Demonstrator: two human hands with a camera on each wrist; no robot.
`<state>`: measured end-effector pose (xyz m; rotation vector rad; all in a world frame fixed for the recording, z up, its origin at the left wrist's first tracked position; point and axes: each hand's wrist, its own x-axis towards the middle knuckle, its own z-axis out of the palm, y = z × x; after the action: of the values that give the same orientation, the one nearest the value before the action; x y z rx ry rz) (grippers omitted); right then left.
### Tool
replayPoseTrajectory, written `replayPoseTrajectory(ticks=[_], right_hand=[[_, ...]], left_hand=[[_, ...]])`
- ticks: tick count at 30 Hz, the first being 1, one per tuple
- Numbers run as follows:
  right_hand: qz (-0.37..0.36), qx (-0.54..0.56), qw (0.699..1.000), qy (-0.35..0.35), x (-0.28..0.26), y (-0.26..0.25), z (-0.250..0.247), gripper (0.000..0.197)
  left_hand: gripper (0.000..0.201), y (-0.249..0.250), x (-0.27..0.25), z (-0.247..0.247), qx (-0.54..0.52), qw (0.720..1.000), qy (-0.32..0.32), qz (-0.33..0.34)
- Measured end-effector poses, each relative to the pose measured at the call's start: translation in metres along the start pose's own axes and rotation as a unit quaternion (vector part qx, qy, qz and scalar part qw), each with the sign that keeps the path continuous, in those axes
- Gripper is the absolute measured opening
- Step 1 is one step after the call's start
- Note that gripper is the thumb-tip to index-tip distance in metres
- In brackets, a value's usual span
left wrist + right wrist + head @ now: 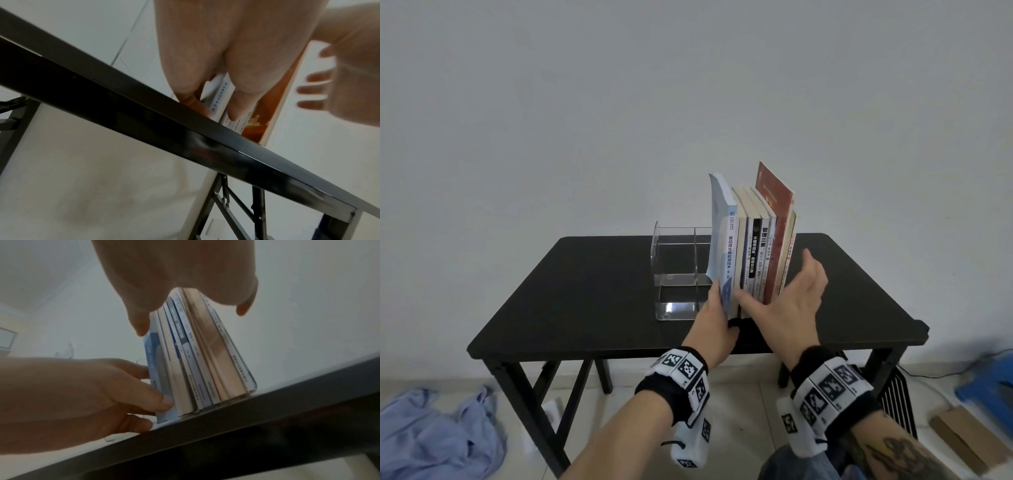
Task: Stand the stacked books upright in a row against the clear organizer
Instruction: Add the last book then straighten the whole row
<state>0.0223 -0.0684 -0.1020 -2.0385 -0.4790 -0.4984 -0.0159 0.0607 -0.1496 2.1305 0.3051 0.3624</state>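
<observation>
The left hand (pixel 717 320) has its grip closed on the light blue book (pixel 724 240) at the left end of the row: the thumb (pixel 162 400) lies on the spine side near the bottom, and the other fingers (pixel 135 369) reach along the cover on the far side. The right hand (pixel 787 298) is spread wide and holds nothing; its thumb presses low on the spines, while the fingers stand stretched beside the right end of the row, close to the last thin book (pixel 791 246).

The books (pixel 756 253) stand upright together on the black table (pixel 592 291), spines toward the person. The tall red-brown book (pixel 777 202) rises above the others. The clear organizer (pixel 678 270) stands at the left of the row, and the blue book is just beside its right wall; whether they touch I cannot tell.

On the floor, a pale blue cloth (pixel 438 435) lies at the left, and a flat cardboard piece (pixel 962 442) at the right.
</observation>
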Motion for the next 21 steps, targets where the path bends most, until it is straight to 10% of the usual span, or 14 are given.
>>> replayPoseTrajectory(ticks=[6,21], right_hand=[[0.06,0.138,0.982,-0.111,0.012,0.022,0.016,0.123],[0.045,0.023,0.994,-0.099,0.024,0.041,0.016,0.045]], left_hand=[[0.069,0.002,-0.006,-0.002,0.003,0.999,0.032,0.01],[0.078,0.011,-0.007,0.008,0.098,0.992,0.078,-0.031]])
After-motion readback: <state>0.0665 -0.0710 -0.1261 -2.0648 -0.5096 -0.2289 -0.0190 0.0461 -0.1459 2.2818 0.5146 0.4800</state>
